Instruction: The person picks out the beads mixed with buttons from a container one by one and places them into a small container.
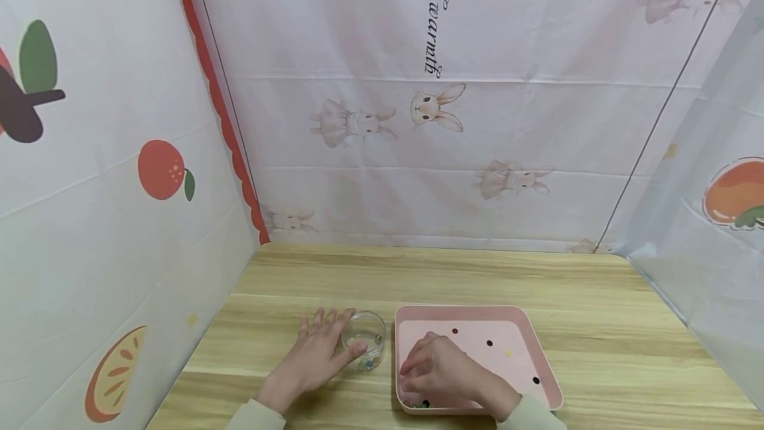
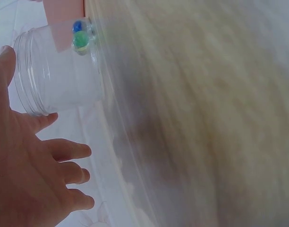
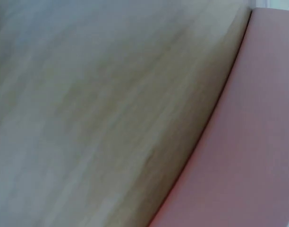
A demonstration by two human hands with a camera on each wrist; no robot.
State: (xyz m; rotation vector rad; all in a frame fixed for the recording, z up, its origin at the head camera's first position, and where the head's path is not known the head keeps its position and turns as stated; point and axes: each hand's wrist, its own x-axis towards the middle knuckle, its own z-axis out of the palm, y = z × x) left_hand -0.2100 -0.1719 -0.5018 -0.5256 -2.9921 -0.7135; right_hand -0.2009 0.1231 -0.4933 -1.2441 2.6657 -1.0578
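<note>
My left hand is beside a clear round jar on the table, its thumb and index finger at the rim on either side. The other fingers are spread. In the left wrist view, blue and green marbles lie at the bottom of the jar. My right hand is inside a pink tray, fingers bent down near its left wall. I cannot tell whether the fingertips hold anything. Several small dark round pieces and a yellow one lie in the tray. More small pieces gather in its near left corner.
The tray stands just right of the jar on a wood-grain table. A printed rabbit curtain hangs behind the far edge, with fruit-print sheets at both sides. The right wrist view shows only tray wall and table.
</note>
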